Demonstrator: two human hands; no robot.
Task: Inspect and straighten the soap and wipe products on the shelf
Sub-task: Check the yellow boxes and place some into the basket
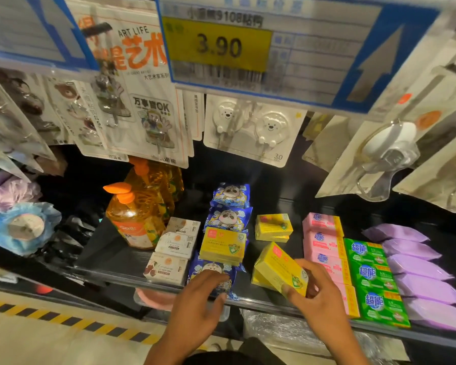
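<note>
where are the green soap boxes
Head view, right side of the shelf: the green soap boxes sit between the pink soaps and purple wipe packs.

My right hand (319, 293) pinching the yellow soap box (277, 267), thumb at its corner, my left hand (198, 306) left of it, palm down, fingers straight
</note>
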